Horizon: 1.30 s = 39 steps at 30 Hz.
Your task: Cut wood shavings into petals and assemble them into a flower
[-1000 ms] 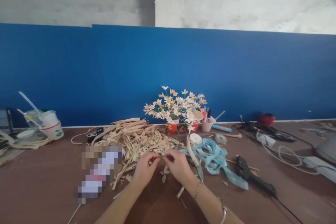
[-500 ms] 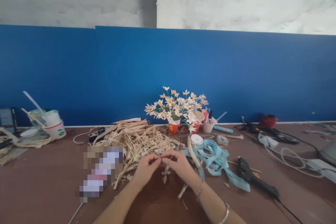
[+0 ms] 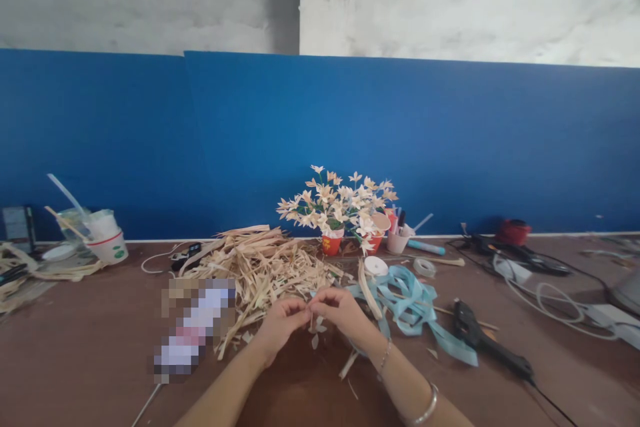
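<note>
Head view: the left hand (image 3: 281, 328) and the right hand (image 3: 340, 315) meet near the middle of the brown table (image 3: 100, 347), thumbs and forefingers closed in narrow pinches that almost touch. Between them is a thin piece (image 3: 312, 321), too small and blurred to identify; how much of it each hand grips cannot be told. Pale petal-shaped pieces (image 3: 315, 342) show just below the fingertips, and whether they join it is unclear.

With so little to grip, a slightly loose pinch could let the piece slip or twist, while uneven pulling could tear or crease it if it is as fragile as it looks. Dropped, it could get lost among the dried husk strips (image 3: 270, 267) on the far left, which look similar in colour. The loops of blue ribbon (image 3: 410, 300) lie just right of the right forearm, so a sideways sweep could snag them on the chain bracelet (image 3: 386, 355) or the silver bangle (image 3: 429, 407). Farther right, the black glue gun (image 3: 470, 328) lies beside the ribbon's loose end; if its tip is hot, which cannot be seen, contact could scorch fabric or skin.
</note>
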Available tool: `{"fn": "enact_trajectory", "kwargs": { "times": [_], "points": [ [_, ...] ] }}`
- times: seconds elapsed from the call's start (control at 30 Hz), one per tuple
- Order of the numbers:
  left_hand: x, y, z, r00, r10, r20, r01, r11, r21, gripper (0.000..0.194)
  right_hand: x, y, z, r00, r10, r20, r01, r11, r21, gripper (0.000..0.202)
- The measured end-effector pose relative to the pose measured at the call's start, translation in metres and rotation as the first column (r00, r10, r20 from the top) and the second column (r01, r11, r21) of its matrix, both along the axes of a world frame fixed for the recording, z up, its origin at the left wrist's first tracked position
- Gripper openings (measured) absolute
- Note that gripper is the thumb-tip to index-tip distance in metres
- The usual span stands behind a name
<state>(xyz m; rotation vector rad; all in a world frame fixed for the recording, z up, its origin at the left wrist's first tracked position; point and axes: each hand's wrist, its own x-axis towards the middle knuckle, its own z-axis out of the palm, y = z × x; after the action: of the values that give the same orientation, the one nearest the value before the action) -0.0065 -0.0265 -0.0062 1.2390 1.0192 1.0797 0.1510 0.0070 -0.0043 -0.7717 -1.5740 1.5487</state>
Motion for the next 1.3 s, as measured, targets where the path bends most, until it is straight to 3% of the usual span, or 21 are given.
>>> {"fn": "enact_trajectory", "kwargs": {
  "times": [0.17,0.43,0.6,0.73,0.9,1.07,1.13,1.23,1.3],
  "points": [
    [0.001,0.0,-0.001,1.0,-0.027,-0.012,0.027,1.0,0.011,0.027,-0.002,-0.002,0.003,0.998,-0.05,0.039,0.049,0.998,0.024,0.025],
    [0.007,-0.003,0.006,0.999,0.024,-0.035,-0.024,0.999,0.022,0.03,-0.004,0.0,0.0,0.978,-0.188,0.085,0.182,0.98,0.077,0.02],
    [0.007,-0.004,0.003,0.997,0.005,0.075,-0.002,0.999,-0.042,0.032,-0.005,-0.004,0.005,0.995,-0.096,-0.031,0.095,0.995,-0.03,0.024],
    [0.008,-0.004,0.002,0.987,-0.014,0.158,0.027,0.996,-0.081,0.032,-0.004,-0.006,0.01,0.999,-0.046,-0.017,0.046,0.999,-0.016,0.024],
    [0.012,-0.005,0.005,0.998,0.025,0.063,-0.022,0.999,-0.048,0.034,-0.006,-0.007,0.007,0.948,-0.267,0.171,0.234,0.953,0.191,0.021],
    [0.014,-0.007,0.007,0.999,0.049,0.018,-0.049,0.999,-0.011,0.032,-0.006,-0.006,0.004,0.888,-0.407,0.212,0.325,0.884,0.335,0.021],
    [0.013,-0.006,0.006,0.999,0.04,0.012,-0.039,0.999,-0.014,0.035,-0.006,-0.005,0.004,0.912,-0.364,0.192,0.303,0.91,0.284,0.018],
    [0.012,-0.005,0.005,0.999,0.04,0.019,-0.04,0.999,-0.022,0.037,-0.006,-0.005,0.005,0.977,-0.18,0.117,0.164,0.977,0.133,0.015],
    [0.011,-0.005,0.005,0.999,0.031,0.029,-0.03,0.999,-0.031,0.038,-0.006,-0.006,0.007,0.988,-0.128,0.084,0.121,0.989,0.086,0.017]
  ]
}}
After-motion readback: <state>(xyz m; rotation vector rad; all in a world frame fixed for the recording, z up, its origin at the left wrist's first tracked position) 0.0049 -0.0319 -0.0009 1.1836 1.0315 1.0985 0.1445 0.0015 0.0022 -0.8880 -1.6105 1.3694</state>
